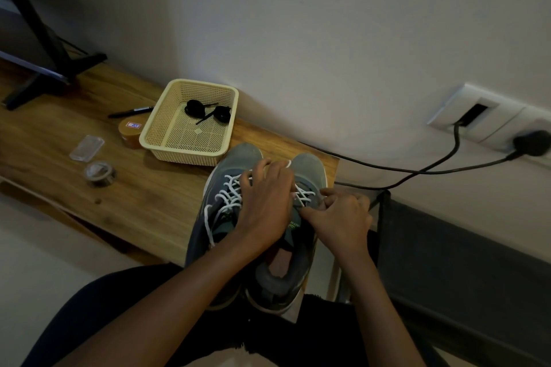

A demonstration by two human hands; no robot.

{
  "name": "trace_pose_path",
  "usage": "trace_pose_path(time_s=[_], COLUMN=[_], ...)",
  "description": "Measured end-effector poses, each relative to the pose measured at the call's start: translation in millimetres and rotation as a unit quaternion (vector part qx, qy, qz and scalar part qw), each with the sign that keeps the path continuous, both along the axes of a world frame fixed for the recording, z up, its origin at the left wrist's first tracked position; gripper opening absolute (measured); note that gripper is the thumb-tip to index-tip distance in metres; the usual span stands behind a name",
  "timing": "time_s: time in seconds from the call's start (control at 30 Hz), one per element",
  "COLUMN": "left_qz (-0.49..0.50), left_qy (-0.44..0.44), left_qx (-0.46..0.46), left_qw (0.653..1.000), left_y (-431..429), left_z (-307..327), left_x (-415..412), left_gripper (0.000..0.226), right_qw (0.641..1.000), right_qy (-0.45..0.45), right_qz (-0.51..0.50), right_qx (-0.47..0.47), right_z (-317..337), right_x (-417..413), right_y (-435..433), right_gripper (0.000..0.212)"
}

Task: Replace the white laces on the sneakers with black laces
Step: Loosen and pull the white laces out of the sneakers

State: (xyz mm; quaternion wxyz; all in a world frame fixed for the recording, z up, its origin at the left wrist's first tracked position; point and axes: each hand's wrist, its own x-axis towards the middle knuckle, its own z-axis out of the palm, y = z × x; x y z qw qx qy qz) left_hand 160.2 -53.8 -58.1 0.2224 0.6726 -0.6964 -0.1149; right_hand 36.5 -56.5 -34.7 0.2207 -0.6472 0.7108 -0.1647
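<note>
Two grey sneakers stand side by side at the right end of the wooden shelf, toes toward the wall. The left sneaker (220, 211) keeps its white lace (227, 194) threaded and loose. My left hand (267, 202) reaches across both shoes, fingers curled round a white lace strand near the toe of the right sneaker (307, 170). My right hand (340, 214) pinches the white lace (302, 195) at the right sneaker's eyelets. Two coiled black laces (208, 112) lie in the cream basket (185, 152) behind the shoes.
On the wooden shelf (143, 199) lie a black pen (131, 112), a brown tape roll (129, 132), a clear plastic case (87, 147) and a grey tape roll (100, 173). A black stand (50, 68) is at far left. Cables (417, 170) run to a wall socket (489, 119).
</note>
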Motion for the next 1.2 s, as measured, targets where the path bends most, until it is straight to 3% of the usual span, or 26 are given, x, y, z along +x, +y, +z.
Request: trace_pose_path(time_s=[0.23,0.33,0.5,0.77,0.97,1.2], left_qz=[0.061,0.014,-0.054,-0.043,-0.037,-0.032], left_qy=[0.162,0.098,-0.03,-0.035,-0.023,-0.055], left_qx=[0.011,-0.006,0.048,0.033,0.01,0.015], left_qw=[0.985,0.995,0.997,0.998,0.999,0.998], left_y=[6,3,2,2,3,3], left_z=[-1,-2,-4,-4,-3,-5], left_x=[-6,-3,1,0,-1,-3], left_gripper=[0.007,0.008,0.029,0.027,0.013,0.016], right_qw=[1.0,1.0,0.999,0.999,0.994,0.985], right_qy=[-0.008,-0.019,-0.037,-0.034,-0.085,-0.144], right_qz=[-0.008,-0.017,-0.027,-0.026,-0.05,-0.084], right_qx=[0.004,0.005,0.013,0.007,-0.043,-0.043], right_z=[1,2,4,7,-3,-6], right_x=[1,2,3,5,8,14], right_y=[1,1,5,9,13,15], right_gripper=[0.024,0.026,0.027,0.032,0.037,0.03])
